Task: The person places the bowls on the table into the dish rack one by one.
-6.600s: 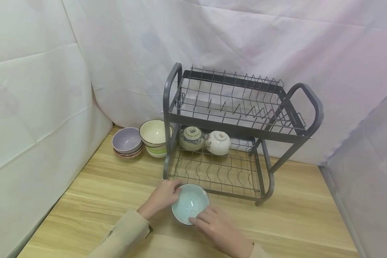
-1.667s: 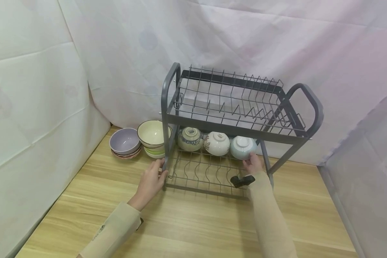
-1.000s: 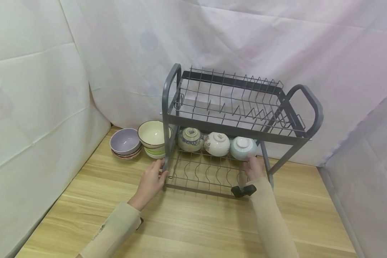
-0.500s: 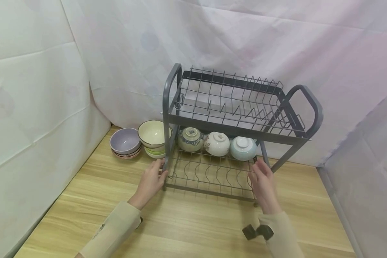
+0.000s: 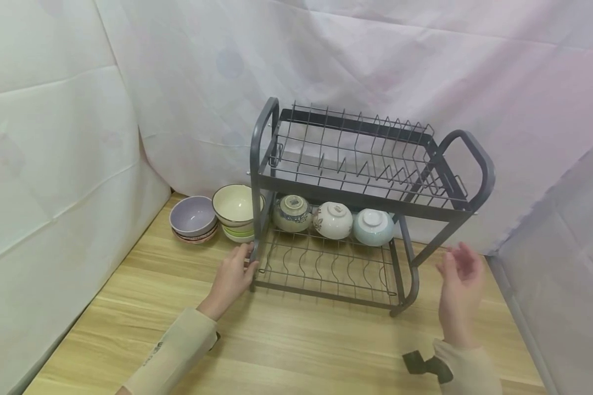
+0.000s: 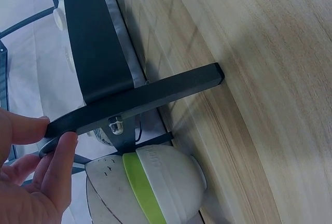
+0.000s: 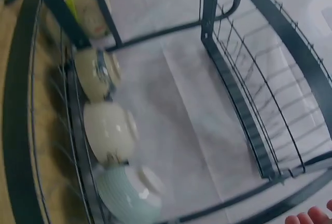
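White fabric [image 5: 375,60] walls in the wood-grain bench [image 5: 301,345]; the left hand [image 5: 231,277] pinches the two-tier dish rack [image 5: 365,198]; the right hand [image 5: 459,293], grip loosely relaxed, hovers beside it.

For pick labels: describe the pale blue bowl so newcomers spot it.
Find the dark rack, then its lower shelf. The pale blue bowl sits upside down at the row's right end; its colour separates it from the white bowl alongside.

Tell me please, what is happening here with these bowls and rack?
A person's left grip holds the front-left post of a dark dish rack. The right grip is off to the rack's right, apparently holding nothing. Three bowls sit upside down on the lower shelf; two bowl stacks stand left of the rack.
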Action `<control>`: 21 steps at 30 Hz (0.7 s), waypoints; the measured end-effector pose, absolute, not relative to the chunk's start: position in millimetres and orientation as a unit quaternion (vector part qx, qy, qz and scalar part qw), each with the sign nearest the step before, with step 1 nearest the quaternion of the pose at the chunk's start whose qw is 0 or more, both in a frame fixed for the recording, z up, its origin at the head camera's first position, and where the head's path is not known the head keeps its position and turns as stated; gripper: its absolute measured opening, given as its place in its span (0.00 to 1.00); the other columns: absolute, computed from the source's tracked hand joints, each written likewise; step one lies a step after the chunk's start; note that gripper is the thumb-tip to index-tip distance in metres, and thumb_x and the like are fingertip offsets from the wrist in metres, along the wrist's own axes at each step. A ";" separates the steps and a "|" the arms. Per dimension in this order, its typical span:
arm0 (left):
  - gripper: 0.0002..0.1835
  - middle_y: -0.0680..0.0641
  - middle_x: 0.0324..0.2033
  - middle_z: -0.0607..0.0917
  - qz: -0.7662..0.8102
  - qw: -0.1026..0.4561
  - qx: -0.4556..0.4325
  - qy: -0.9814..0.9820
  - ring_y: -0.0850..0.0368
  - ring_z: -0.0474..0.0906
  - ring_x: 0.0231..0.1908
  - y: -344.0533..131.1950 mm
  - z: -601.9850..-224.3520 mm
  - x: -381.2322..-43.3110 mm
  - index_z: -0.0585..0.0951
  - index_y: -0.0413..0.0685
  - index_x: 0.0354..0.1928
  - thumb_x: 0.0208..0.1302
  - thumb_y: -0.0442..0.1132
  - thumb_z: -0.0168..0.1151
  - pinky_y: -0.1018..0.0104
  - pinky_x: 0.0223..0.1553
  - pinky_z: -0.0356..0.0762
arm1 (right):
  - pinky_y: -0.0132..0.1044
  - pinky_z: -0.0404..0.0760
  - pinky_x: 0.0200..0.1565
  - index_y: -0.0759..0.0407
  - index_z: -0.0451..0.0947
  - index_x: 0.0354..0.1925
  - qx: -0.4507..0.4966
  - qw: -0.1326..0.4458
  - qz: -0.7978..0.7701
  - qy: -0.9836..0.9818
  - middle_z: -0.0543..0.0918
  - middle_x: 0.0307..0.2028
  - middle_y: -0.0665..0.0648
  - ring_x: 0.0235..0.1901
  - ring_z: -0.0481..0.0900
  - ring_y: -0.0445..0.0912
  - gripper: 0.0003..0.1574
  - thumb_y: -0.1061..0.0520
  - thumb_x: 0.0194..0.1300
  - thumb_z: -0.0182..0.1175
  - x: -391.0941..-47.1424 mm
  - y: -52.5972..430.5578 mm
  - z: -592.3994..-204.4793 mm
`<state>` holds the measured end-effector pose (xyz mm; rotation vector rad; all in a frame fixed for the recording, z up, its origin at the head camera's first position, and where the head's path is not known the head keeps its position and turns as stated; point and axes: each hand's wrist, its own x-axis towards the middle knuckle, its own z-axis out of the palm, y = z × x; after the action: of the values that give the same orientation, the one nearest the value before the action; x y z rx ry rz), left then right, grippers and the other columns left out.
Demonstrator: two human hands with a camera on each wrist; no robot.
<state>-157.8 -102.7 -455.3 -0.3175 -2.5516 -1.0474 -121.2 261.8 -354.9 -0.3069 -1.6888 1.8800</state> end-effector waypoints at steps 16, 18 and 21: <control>0.20 0.37 0.37 0.79 -0.361 0.174 -0.115 -0.909 0.47 0.81 0.33 -102.0 -456.0 -157.8 0.72 0.32 0.48 0.52 0.28 0.63 0.69 0.32 0.82 | 0.41 0.69 0.59 0.58 0.63 0.61 -0.107 0.274 0.528 -0.797 0.72 0.49 0.46 0.54 0.68 0.41 0.23 0.57 0.69 0.44 -155.6 288.6 -367.2; 0.20 0.37 0.37 0.79 -0.362 0.174 -0.115 -0.909 0.47 0.81 0.34 -101.9 -455.8 -157.6 0.72 0.32 0.48 0.53 0.28 0.63 0.69 0.32 0.82 | 0.38 0.71 0.58 0.58 0.66 0.59 -0.100 0.291 0.537 -0.786 0.72 0.43 0.42 0.52 0.69 0.38 0.22 0.59 0.68 0.47 -158.1 290.1 -369.7; 0.19 0.37 0.37 0.78 -0.366 0.173 -0.113 -0.907 0.47 0.81 0.34 -102.1 -455.2 -157.4 0.72 0.33 0.48 0.53 0.28 0.63 0.69 0.32 0.82 | 0.30 0.73 0.54 0.59 0.71 0.55 -0.083 0.313 0.556 -0.766 0.75 0.38 0.41 0.47 0.72 0.36 0.19 0.62 0.65 0.51 -162.5 293.8 -373.7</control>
<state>-157.4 -102.1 -455.2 -0.3214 -2.5739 -1.0383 -162.5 293.8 -373.7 -0.2194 -2.0192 1.4662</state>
